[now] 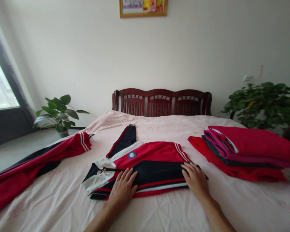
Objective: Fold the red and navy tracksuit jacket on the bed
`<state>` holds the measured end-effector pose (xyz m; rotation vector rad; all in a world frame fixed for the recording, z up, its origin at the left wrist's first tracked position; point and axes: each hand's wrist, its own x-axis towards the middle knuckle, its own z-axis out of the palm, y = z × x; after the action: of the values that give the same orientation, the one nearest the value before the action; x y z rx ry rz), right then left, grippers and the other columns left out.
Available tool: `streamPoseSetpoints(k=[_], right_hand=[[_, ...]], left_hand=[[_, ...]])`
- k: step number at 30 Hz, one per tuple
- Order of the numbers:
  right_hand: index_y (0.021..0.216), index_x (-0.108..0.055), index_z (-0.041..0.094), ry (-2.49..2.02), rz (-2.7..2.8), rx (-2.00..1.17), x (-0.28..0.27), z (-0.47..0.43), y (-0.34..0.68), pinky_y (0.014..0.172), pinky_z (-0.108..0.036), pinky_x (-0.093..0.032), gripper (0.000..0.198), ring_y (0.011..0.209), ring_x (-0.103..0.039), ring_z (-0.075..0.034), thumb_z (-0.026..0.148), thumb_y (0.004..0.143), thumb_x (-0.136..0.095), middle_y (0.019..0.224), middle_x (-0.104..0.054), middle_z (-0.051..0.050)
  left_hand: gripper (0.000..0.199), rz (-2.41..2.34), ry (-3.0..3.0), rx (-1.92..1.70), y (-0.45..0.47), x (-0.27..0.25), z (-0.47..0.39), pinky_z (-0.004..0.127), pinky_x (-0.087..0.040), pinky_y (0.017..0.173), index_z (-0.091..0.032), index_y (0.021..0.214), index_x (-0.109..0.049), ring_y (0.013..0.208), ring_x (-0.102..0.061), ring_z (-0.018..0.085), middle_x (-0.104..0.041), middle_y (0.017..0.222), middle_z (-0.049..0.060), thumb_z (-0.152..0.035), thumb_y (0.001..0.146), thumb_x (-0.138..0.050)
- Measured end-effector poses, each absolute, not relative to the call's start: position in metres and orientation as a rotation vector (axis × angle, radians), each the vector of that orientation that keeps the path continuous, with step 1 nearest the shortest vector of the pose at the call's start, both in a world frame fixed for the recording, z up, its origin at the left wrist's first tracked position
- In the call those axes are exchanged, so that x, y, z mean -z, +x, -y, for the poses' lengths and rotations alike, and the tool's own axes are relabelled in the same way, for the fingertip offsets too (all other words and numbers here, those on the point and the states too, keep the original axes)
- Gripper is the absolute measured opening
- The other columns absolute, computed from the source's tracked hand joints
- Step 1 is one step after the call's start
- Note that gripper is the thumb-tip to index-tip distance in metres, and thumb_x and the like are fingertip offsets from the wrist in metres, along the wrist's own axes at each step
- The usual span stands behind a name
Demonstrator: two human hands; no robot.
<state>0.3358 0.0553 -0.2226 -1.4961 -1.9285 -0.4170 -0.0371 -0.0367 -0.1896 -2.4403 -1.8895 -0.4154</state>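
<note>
A red, navy and white track jacket (154,153) lies on the bed, its white collar toward the left and its striped hem toward the right. One navy sleeve is folded across the front on my side; the other sleeve (123,139) sticks out toward the headboard. My left hand (123,187) rests flat on the jacket near the collar, fingers extended. On the cuff end of the folded sleeve, by the hem, lies my right hand (195,177), its fingers spread. Neither hand grips the cloth.
To the right stands a stack of folded red, magenta and dark clothes (246,154). Another red and navy garment (45,161) lies along the left. Beyond the pink bedsheet (159,216) rises a dark wooden headboard (160,103), with potted plants (59,112) on both sides.
</note>
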Motion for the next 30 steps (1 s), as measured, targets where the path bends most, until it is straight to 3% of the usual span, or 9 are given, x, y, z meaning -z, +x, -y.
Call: streamPoseSetpoints(k=[19,30], right_hand=[[0.112,-0.073,0.023,-1.514,1.927,0.404,0.2218,-0.0542,0.3352,0.105,-0.045,-0.043,0.039,0.124,-0.058,-0.027,0.037,0.093,-0.041,0.123,-0.07,-0.006],[0.115,-0.07,0.021,-1.53,1.875,0.437,0.2292,-0.0521,0.3382,0.105,-0.052,-0.043,0.041,0.126,-0.056,-0.03,0.038,0.094,-0.039,0.128,-0.068,-0.008]], left_hand=[[0.055,1.895,-2.437,0.437,-0.0373,0.1913,0.0375,0.05,-0.03,0.12,-0.028,0.146,-0.048,0.146,-0.036,0.026,-0.043,0.156,0.005,-0.033,0.092,-0.054],[0.056,1.922,-2.431,0.441,-0.038,0.1958,0.0383,0.051,-0.03,0.12,-0.029,0.146,-0.048,0.146,-0.036,0.026,-0.042,0.157,0.004,-0.03,0.091,-0.054]])
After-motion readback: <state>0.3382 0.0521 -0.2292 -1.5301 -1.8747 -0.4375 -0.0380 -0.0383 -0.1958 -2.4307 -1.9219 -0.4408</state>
